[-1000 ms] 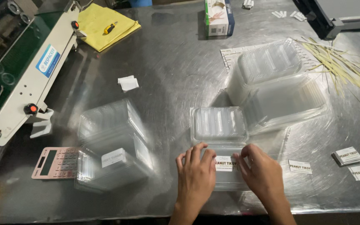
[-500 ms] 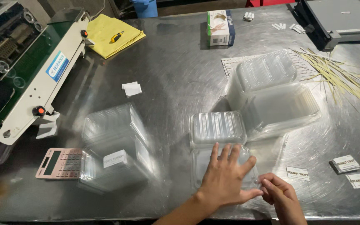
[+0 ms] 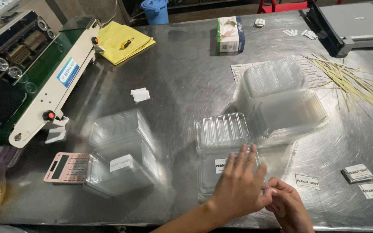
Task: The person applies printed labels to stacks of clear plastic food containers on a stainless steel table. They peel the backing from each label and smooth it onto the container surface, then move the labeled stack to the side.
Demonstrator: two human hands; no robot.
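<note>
**Hands at the labelled clamshell, lower centre of frame**

Label work on the open clear clamshell container [image 3: 223,149]. A second ago I had both hands gripping its front edge; now my left hand [image 3: 238,183] lies flat on the lower half, fingers spread and holding nothing, covering part of the white label [image 3: 222,165]. My right hand [image 3: 286,207] has drawn back to lower right, fingers curled; I cannot tell whether it pinches anything. I judge the label placed and being pressed down. Loose labels [image 3: 307,181] lie right; stacked containers [image 3: 124,151] left.
</note>
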